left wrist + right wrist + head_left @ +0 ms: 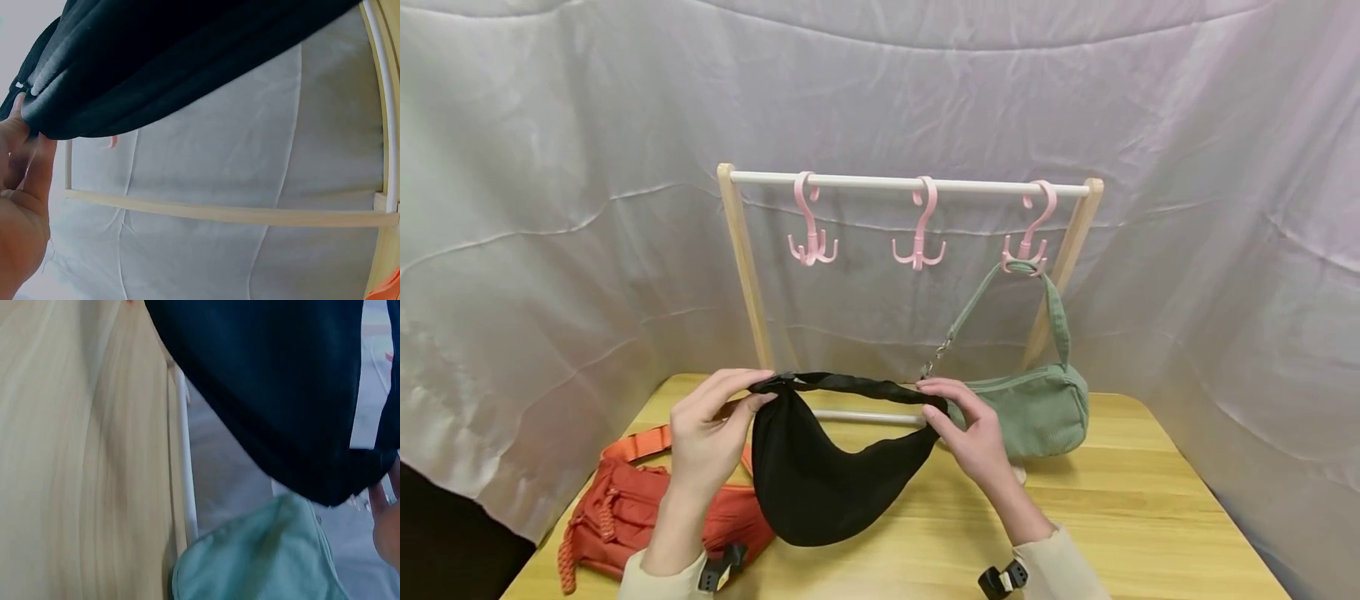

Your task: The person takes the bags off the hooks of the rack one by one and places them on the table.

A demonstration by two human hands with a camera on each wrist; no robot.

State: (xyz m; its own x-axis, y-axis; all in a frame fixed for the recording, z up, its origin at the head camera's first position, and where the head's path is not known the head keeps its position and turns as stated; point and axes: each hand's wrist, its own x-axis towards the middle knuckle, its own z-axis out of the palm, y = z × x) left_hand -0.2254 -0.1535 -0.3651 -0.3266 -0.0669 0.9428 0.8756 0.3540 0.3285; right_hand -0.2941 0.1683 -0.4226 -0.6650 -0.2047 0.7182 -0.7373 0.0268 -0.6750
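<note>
Pinching the black bag (831, 475) in front of the rack (865, 182), with left hand (709, 425) and right hand (973, 429) curled nearly closed at its ends. Could drop it by pinching too softly, or bump the green bag (1037, 412) on the rack by swinging wide.

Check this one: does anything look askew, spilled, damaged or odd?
Nothing looks spilled or damaged. Only the green bag seems slightly askew: it hangs from the right hook with its zipped top sloping down leftward. The black bag held by left hand and right hand looks fine.
</note>
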